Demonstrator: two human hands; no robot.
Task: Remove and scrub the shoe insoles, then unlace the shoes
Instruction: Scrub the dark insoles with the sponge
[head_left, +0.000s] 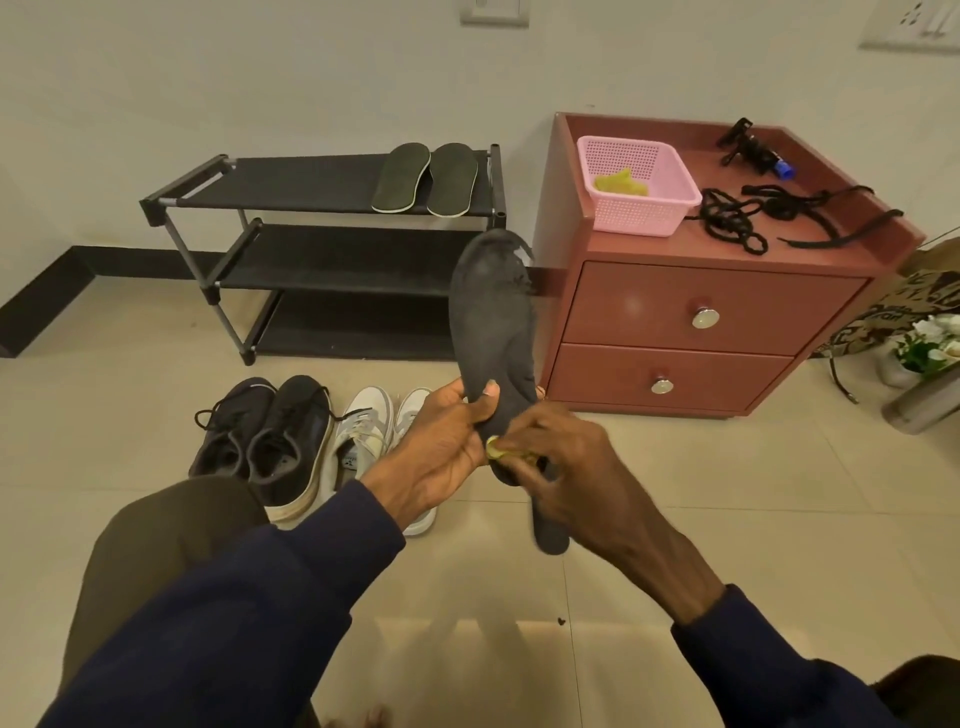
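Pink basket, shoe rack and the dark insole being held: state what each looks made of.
Pink basket: likely moulded plastic, from its even perforated grid walls and uniform colour.
Shoe rack: dark matte shelves that look like fabric stretched between tube rails, probably metal with plastic joints.
Insole: seemingly foam with a cloth top, matte grey, worn and flaking pale at the toe.

- The yellow scrubber (493, 450) is almost wholly hidden under the right hand (566, 457); only an edge shows.
- The insole (491, 322) is covered midway by that hand, and its near end is blurred.
- The white shoes (369, 421) are partly behind the left hand (441, 447).
- The far wall plates (493, 11) are cut off at the top edge.
- The bag (914, 306) runs off the right edge.
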